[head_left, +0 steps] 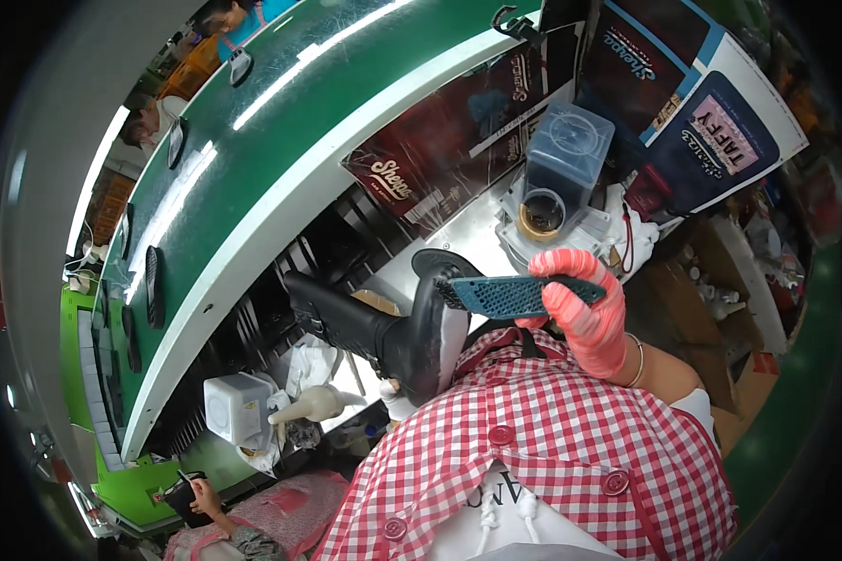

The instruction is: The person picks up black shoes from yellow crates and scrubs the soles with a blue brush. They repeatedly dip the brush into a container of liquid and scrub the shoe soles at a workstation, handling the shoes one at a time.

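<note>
Green conveyor belt curves across the upper left of the head view, carrying six dark shoe soles spaced along its length. Below its white edge, one black boot lies on its side on the workbench, its shaft running left toward the belt and its sole end facing the person in the red-and-white checked smock. Dark printed cardboard sheets lean behind the bench, with further blue and white ones at the upper right.

One clear plastic container stands on a white machine base beyond the boot; a round tan-rimmed opening shows at its foot, and what it holds cannot be made out.

One right hand, in a coral-pink glove, grips one teal-blue outsole just above the boot's sole end. The outsole's long axis runs nearly level, left to right; its patterned tread faces the camera, its free end points left, and the gloved fingers curl over its right end. Whether it touches the boot cannot be told. The left hand is out of sight.

One white squeeze bottle lies beside a white box at lower left. A co-worker's hand holds a small dark object near the bottom edge.
</note>
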A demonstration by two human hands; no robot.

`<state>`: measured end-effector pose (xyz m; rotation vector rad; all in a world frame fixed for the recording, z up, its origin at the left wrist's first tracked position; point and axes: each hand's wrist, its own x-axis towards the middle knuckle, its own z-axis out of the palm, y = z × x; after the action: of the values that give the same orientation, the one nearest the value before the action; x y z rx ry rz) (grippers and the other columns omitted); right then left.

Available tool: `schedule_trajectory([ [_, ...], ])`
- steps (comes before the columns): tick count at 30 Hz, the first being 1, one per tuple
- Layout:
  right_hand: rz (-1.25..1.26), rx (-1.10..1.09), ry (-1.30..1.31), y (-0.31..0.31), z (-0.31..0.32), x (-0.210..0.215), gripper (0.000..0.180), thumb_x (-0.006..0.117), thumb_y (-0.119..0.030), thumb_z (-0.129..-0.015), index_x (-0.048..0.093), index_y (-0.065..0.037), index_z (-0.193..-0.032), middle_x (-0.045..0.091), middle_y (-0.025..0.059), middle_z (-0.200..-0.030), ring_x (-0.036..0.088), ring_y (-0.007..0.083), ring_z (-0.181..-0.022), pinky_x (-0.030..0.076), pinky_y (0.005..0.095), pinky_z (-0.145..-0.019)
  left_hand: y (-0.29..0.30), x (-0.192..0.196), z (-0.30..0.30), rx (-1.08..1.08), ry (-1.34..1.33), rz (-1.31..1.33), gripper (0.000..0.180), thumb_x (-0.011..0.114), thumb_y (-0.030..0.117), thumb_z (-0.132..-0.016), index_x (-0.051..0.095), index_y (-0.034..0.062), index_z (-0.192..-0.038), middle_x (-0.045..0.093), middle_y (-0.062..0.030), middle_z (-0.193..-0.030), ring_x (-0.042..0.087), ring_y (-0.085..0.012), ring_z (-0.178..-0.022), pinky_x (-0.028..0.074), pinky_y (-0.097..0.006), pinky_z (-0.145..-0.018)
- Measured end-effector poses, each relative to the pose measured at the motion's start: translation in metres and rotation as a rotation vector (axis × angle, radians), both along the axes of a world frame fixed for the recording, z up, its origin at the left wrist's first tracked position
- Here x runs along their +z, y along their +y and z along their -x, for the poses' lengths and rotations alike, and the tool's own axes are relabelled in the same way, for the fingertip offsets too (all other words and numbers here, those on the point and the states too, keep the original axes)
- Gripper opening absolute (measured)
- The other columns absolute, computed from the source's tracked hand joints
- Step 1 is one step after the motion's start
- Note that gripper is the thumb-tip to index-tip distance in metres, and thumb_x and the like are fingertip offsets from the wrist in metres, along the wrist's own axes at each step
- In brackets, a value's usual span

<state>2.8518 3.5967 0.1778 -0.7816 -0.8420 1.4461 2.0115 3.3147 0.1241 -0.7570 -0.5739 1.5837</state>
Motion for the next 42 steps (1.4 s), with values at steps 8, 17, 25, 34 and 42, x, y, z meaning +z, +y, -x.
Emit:
schedule_trajectory([
  [8,-0.250,-0.078,-0.175,-0.013,0.008,-0.009,0.021,0.052,0.006,-0.080,0.058,0.000,-0.099,0.062,0.0080,-0.091,0.063,0.0137,-0.077,0.054,0.0256,-0.069,-0.008,-0.017,-0.008,-0.014,0.156,0.029,0.020,0.050,0.028,-0.094,0.057,0.0104,-0.099,0.051,-0.0042,-0.085,0.050,-0.0144,-0.075,0.039,-0.025,-0.065],
  [17,-0.225,-0.107,-0.164,-0.012,0.028,-0.009,0.019,0.053,0.007,-0.080,0.060,0.000,-0.096,0.063,0.0067,-0.088,0.061,0.0105,-0.075,0.053,0.0240,-0.065,-0.009,-0.052,-0.027,0.265,-0.285,0.086,0.022,0.046,0.021,-0.096,0.057,0.0046,-0.106,0.054,-0.0052,-0.092,0.053,-0.0129,-0.080,0.042,-0.023,-0.069],
  [25,-0.089,-0.171,-0.212,-0.007,0.021,-0.005,0.017,0.053,0.006,-0.080,0.060,0.000,-0.094,0.061,0.0080,-0.087,0.061,0.0097,-0.071,0.053,0.0219,-0.060,-0.027,-0.031,0.001,0.131,0.106,0.215,0.024,0.050,0.024,-0.095,0.057,0.0048,-0.106,0.052,-0.0032,-0.086,0.050,-0.0106,-0.077,0.041,-0.021,-0.065],
  [34,-0.210,-0.174,-0.275,-0.004,0.030,-0.001,0.016,0.053,0.004,-0.081,0.061,0.000,-0.094,0.062,0.0069,-0.085,0.061,0.0100,-0.068,0.052,0.0230,-0.059,-0.023,-0.040,-0.008,0.134,-0.035,0.226,0.022,0.052,0.026,-0.094,0.059,0.0074,-0.103,0.053,-0.0032,-0.086,0.050,-0.0105,-0.073,0.042,-0.022,-0.064],
  [42,-0.054,-0.213,-0.137,-0.007,0.022,0.005,0.014,0.053,0.000,-0.083,0.060,0.001,-0.096,0.061,0.0081,-0.087,0.061,0.0111,-0.071,0.054,0.0232,-0.061,-0.020,-0.008,-0.001,0.164,0.004,0.196,0.023,0.050,0.030,-0.094,0.058,0.0089,-0.102,0.051,-0.0037,-0.086,0.051,-0.0104,-0.073,0.040,-0.022,-0.064],
])
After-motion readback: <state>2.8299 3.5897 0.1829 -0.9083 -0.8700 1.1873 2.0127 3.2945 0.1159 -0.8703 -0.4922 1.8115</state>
